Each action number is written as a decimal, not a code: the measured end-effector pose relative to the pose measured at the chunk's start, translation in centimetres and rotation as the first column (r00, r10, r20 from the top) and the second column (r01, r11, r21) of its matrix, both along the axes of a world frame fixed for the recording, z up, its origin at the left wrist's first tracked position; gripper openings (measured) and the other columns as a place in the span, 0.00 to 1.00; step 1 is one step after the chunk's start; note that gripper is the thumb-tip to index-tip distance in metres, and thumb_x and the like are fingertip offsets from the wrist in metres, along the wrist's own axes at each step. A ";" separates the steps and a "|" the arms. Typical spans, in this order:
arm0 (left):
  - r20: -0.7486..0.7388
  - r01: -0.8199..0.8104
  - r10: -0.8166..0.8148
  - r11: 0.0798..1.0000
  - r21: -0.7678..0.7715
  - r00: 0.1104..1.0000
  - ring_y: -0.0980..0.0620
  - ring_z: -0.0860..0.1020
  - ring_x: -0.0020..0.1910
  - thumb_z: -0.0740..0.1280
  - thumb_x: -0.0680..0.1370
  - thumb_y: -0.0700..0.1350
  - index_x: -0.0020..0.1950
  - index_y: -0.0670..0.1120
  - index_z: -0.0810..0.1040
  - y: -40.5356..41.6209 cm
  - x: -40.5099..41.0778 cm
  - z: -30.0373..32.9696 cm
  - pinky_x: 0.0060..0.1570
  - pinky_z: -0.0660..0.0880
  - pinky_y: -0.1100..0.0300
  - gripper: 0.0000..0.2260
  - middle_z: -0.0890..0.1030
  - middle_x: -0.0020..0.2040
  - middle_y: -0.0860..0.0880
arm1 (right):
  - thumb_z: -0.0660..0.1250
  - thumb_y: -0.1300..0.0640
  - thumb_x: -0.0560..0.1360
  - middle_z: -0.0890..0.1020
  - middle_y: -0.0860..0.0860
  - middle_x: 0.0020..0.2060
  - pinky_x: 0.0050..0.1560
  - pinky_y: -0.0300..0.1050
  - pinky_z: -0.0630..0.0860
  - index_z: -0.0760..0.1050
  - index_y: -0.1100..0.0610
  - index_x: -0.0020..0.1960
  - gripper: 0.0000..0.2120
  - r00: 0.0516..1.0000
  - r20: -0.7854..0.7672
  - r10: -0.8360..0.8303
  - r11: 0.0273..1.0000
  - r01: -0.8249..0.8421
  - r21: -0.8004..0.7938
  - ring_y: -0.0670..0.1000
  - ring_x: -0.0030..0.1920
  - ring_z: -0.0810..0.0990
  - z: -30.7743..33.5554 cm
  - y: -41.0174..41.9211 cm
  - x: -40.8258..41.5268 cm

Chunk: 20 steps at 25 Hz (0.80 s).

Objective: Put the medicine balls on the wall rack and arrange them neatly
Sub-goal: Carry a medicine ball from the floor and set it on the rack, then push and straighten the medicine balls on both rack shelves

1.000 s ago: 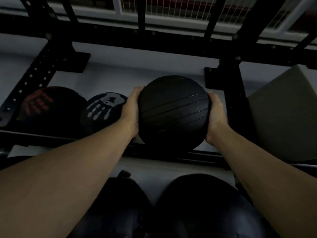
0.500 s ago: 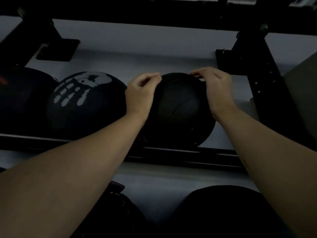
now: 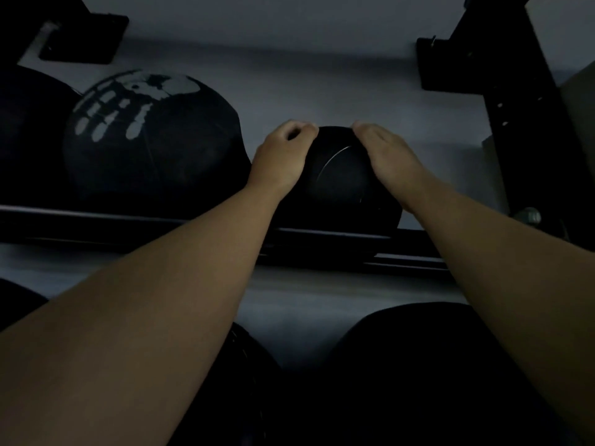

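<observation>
A black ribbed medicine ball [image 3: 341, 185] rests on the black rail of the wall rack [image 3: 128, 220], against the pale wall. My left hand [image 3: 283, 156] and my right hand [image 3: 386, 156] both lie curled over its top, fingers hooked behind it. To its left on the same rail sits a larger black ball with a white handprint [image 3: 148, 140], close to or touching my left hand. A third dark ball [image 3: 22, 123] is partly cut off at the far left.
A black rack upright with bolt holes [image 3: 515, 107] stands at the right, with a grey box [image 3: 579, 101] beyond it. Wall brackets [image 3: 80, 37] sit top left. Two dark balls lie lower down, one [image 3: 418, 365] under my right arm, another [image 3: 251, 381] between my arms.
The ribbed ball went from held in front of the rack onto the rail. My hands slid from its sides to its top. The view dropped closer.
</observation>
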<state>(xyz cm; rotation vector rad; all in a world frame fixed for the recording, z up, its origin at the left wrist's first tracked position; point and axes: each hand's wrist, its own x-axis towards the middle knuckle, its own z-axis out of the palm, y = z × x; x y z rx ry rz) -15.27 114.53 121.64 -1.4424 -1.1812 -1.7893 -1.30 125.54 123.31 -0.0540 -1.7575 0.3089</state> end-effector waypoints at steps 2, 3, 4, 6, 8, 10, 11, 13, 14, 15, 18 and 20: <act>-0.010 -0.008 0.008 0.998 -0.060 1.000 0.51 0.80 0.64 0.61 0.85 0.58 0.62 0.54 0.83 -0.3 0.4 -0.3 0.71 0.75 0.50 0.15 0.84 0.61 0.54 | 0.52 0.37 0.85 0.82 0.50 0.66 0.74 0.49 0.70 0.80 0.47 0.66 0.23 0.998 0.042 -0.036 0.999 0.035 0.009 0.52 0.68 0.78 -0.4 -0.2 0.2; -0.011 -0.020 0.019 0.996 -0.090 1.000 0.49 0.79 0.66 0.59 0.86 0.58 0.66 0.52 0.81 -0.6 0.6 -0.6 0.72 0.73 0.50 0.17 0.83 0.64 0.51 | 0.50 0.38 0.86 0.79 0.52 0.70 0.76 0.49 0.68 0.77 0.49 0.71 0.26 0.997 0.064 -0.053 0.999 0.053 0.007 0.53 0.71 0.76 -0.7 -0.4 0.3; -0.011 -0.038 0.037 0.992 -0.117 0.999 0.48 0.78 0.68 0.57 0.87 0.57 0.70 0.51 0.79 -0.8 1.0 -0.9 0.73 0.72 0.52 0.18 0.82 0.67 0.50 | 0.47 0.40 0.87 0.76 0.54 0.74 0.79 0.49 0.65 0.73 0.51 0.76 0.27 0.994 0.082 -0.070 0.997 0.071 -0.001 0.54 0.75 0.73 -1.1 -0.8 0.5; -0.004 -0.087 0.087 0.981 -0.175 0.996 0.46 0.76 0.70 0.53 0.88 0.56 0.74 0.50 0.75 -1.5 1.8 -1.4 0.68 0.69 0.58 0.20 0.78 0.71 0.48 | 0.44 0.42 0.88 0.68 0.56 0.81 0.83 0.49 0.57 0.64 0.53 0.83 0.29 0.987 0.121 -0.105 0.994 0.109 -0.022 0.56 0.81 0.66 -2.0 -1.3 1.2; 0.001 -0.135 0.138 0.966 -0.220 0.990 0.45 0.74 0.73 0.50 0.89 0.54 0.78 0.50 0.71 -2.3 2.5 -2.1 0.67 0.67 0.60 0.21 0.75 0.75 0.46 | 0.45 0.43 0.88 0.60 0.56 0.85 0.83 0.45 0.52 0.55 0.52 0.86 0.29 0.977 0.163 -0.138 0.990 0.141 -0.006 0.55 0.84 0.60 -3.4 -1.5 2.2; -0.012 -0.176 0.178 0.954 -0.244 0.984 0.45 0.71 0.77 0.50 0.89 0.53 0.82 0.49 0.65 -3.0 2.7 -3.0 0.68 0.65 0.61 0.22 0.71 0.79 0.45 | 0.49 0.44 0.88 0.57 0.56 0.86 0.78 0.40 0.52 0.52 0.51 0.87 0.29 0.967 0.201 -0.156 0.988 0.154 0.024 0.55 0.84 0.58 -4.7 -1.4 3.4; -0.020 -0.193 0.194 0.951 -0.241 0.981 0.46 0.69 0.78 0.51 0.89 0.53 0.83 0.49 0.63 -3.2 2.9 -3.8 0.69 0.64 0.62 0.23 0.69 0.81 0.45 | 0.52 0.44 0.88 0.57 0.55 0.86 0.75 0.38 0.54 0.52 0.50 0.87 0.29 0.964 0.216 -0.153 0.988 0.151 0.026 0.55 0.84 0.59 -5.5 -1.2 4.3; -0.018 -0.215 0.217 0.949 -0.229 0.976 0.46 0.65 0.82 0.54 0.88 0.53 0.85 0.50 0.59 -3.5 3.3 -6.0 0.77 0.62 0.59 0.25 0.63 0.84 0.46 | 0.59 0.47 0.86 0.62 0.53 0.84 0.71 0.36 0.58 0.56 0.47 0.85 0.29 0.962 0.235 -0.137 0.991 0.136 0.019 0.54 0.82 0.63 -7.1 -0.7 6.1; -0.018 -0.223 0.225 0.947 -0.231 0.974 0.46 0.62 0.83 0.56 0.88 0.54 0.86 0.50 0.57 -3.6 3.6 -7.3 0.81 0.59 0.55 0.27 0.61 0.86 0.46 | 0.61 0.48 0.85 0.66 0.54 0.82 0.69 0.36 0.60 0.60 0.47 0.84 0.29 0.962 0.240 -0.134 0.991 0.135 0.012 0.53 0.80 0.67 -8.1 -0.5 7.0; -0.021 -0.243 0.245 0.941 -0.234 0.969 0.46 0.60 0.84 0.59 0.87 0.54 0.87 0.51 0.55 -3.6 3.9 -8.9 0.83 0.57 0.50 0.29 0.58 0.87 0.47 | 0.63 0.50 0.85 0.70 0.54 0.80 0.68 0.37 0.63 0.63 0.48 0.83 0.27 0.959 0.244 -0.143 0.989 0.145 0.011 0.54 0.78 0.70 -9.2 -0.1 7.9; -0.043 -0.372 0.371 0.903 -0.217 0.927 0.47 0.55 0.86 0.64 0.84 0.55 0.86 0.51 0.57 -3.3 5.5 -13.4 0.85 0.48 0.46 0.33 0.56 0.87 0.46 | 0.64 0.52 0.84 0.75 0.54 0.74 0.66 0.36 0.64 0.71 0.49 0.79 0.23 0.930 0.275 -0.242 0.970 0.228 0.080 0.52 0.75 0.73 -13.3 0.2 10.8; -0.049 -0.363 0.362 0.901 -0.238 0.931 0.46 0.50 0.87 0.65 0.83 0.54 0.85 0.51 0.61 -3.0 7.6 -16.2 0.85 0.46 0.47 0.31 0.55 0.88 0.46 | 0.65 0.54 0.83 0.75 0.53 0.74 0.70 0.37 0.62 0.72 0.50 0.77 0.23 0.909 0.292 -0.296 0.954 0.267 0.138 0.52 0.75 0.71 -15.8 -0.2 13.1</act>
